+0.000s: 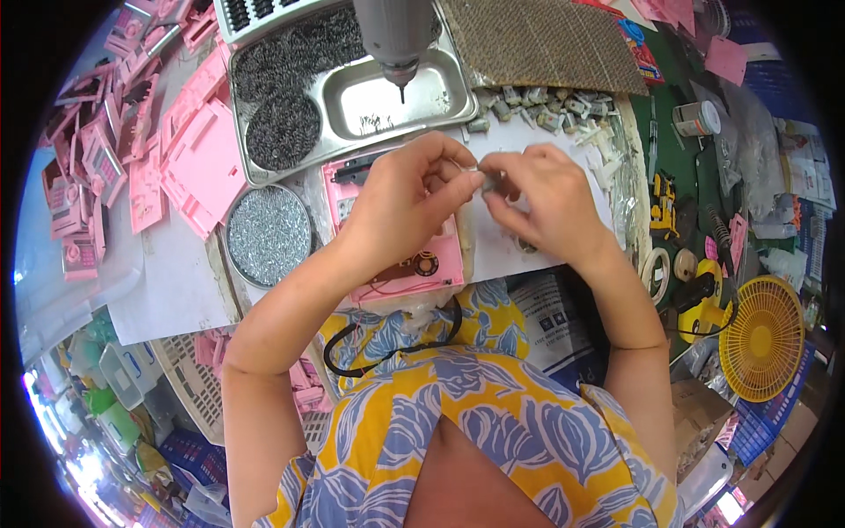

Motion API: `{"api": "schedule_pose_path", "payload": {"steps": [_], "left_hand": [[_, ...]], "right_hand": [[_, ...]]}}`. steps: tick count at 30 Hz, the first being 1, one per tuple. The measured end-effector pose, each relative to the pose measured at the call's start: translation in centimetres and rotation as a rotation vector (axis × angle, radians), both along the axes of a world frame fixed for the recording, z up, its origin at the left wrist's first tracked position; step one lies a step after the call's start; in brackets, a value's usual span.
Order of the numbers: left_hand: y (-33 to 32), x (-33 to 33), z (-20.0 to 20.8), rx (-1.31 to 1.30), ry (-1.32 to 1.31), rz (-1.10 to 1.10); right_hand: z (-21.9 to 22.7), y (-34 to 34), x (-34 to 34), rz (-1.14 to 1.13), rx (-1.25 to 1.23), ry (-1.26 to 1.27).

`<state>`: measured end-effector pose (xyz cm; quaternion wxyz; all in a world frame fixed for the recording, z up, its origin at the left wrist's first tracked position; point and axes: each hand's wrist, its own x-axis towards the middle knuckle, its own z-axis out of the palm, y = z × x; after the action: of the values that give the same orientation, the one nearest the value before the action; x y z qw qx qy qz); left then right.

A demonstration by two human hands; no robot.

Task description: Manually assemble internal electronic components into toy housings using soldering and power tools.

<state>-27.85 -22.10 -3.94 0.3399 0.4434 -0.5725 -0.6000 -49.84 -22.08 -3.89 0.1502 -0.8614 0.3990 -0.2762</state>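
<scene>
In front of my chest, my left hand (414,189) and my right hand (547,195) meet fingertip to fingertip. Between them is a small grey part (493,182) with a pale bit at its end, much like the small motors (550,110) piled beyond my right hand. My right thumb and fingers pinch the grey part. The left fingertips close at its pale end; what exactly they grip is partly hidden. Under my left wrist lies an open pink plastic housing (449,264) with wires, a round dark piece and a black part inside.
A screwdriver (392,44) hangs over a steel tray (458,110) of dark springs or screws. A round dish (268,236) of small silvery screws stands left of the housing, near stacked pink panels (207,163). Brown corrugated sheet (546,44) lies behind the motors; a yellow fan (762,339) is at right.
</scene>
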Motion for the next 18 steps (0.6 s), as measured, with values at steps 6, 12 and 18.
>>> {"api": "schedule_pose_path", "payload": {"steps": [6,12,18], "left_hand": [[-1.0,-0.3,1.8,-0.016,-0.009,-0.148],[-0.9,-1.7,1.0,-0.298,-0.117,-0.215],[-8.3,-2.8,-0.2,-0.889,-0.448,-0.075]], "right_hand": [[-0.7,2.2,-0.2,-0.118,0.492,-0.627],[-1.5,3.3,0.1,-0.266,0.582,-0.827],[-2.2,2.8,-2.5,-0.332,0.581,-0.976]]}}
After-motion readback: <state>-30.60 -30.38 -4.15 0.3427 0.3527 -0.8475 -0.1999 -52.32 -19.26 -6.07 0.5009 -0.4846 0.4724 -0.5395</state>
